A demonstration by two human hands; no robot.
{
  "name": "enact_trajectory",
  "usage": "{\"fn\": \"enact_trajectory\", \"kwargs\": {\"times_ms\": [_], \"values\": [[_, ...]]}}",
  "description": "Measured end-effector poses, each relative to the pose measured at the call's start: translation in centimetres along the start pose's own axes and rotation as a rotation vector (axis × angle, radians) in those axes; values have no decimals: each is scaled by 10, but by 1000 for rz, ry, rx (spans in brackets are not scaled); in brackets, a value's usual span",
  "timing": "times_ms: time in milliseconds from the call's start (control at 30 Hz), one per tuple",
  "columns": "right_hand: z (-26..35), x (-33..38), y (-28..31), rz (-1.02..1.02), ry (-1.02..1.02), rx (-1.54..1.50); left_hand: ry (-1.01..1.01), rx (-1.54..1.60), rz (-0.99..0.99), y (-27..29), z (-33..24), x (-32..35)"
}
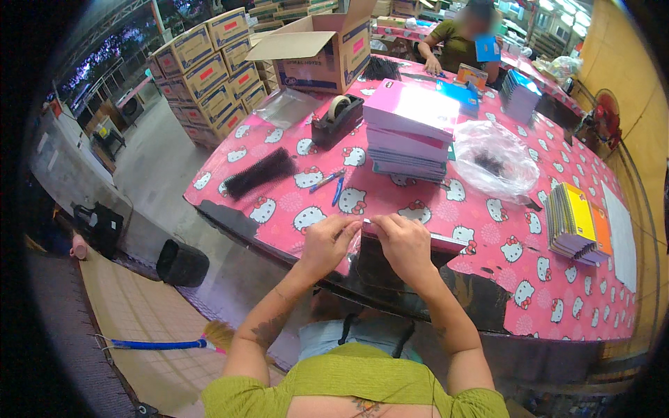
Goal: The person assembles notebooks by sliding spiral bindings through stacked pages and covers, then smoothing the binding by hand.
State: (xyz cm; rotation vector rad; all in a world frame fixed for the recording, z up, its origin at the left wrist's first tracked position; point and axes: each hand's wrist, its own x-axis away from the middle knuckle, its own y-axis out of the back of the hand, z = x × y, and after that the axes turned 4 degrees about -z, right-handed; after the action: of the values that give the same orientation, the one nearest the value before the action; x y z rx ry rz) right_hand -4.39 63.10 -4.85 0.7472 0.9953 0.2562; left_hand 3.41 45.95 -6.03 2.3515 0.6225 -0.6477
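- Head view: both hands meet at the near edge of the table with the pink cartoon-cat cloth, working on a thin pink-covered notebook that lies flat there.
- Left hand: fingers drawn together, tips pinched at the notebook's near-left edge; what sits under the tips is too small to tell.
- Right hand: fingers curled and pinched on the same edge, just beside the left hand, thumbs nearly touching.
- Handling, as a judgement: the notebook looks light and thin, with a flexible cover that bends easily; hold it best along the bound edge, with two-hand support to keep it flat.
- Nearby: a black plastic binding comb strip well to the left; two blue pens beyond the hands; a tall stack of pink and purple notebooks further back; a black tape dispenser; a clear plastic bag holding dark pieces; a fanned stack of yellow and orange spiral notebooks at right.
- Another person works at the far end, beside an open cardboard box.
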Motion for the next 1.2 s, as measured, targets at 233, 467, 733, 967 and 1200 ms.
{"fn": "enact_trajectory", "kwargs": {"times_ms": [233,467,733,967,1200], "values": [[-1,-1,2,37,1,-13,-28,-160,196,7,7,-16],[-6,-4,15,110,-71,-200,-252,-151,414,15,15,-39],[-16,-6,15,164,15,-238,-132,-149,504,12,5,-44],[-20,10,33,179,-16,85,-353,-436,370,4,2,-41],[-23,9,28,123,-17,49,-324,-656,140,-61,26,69]]}}
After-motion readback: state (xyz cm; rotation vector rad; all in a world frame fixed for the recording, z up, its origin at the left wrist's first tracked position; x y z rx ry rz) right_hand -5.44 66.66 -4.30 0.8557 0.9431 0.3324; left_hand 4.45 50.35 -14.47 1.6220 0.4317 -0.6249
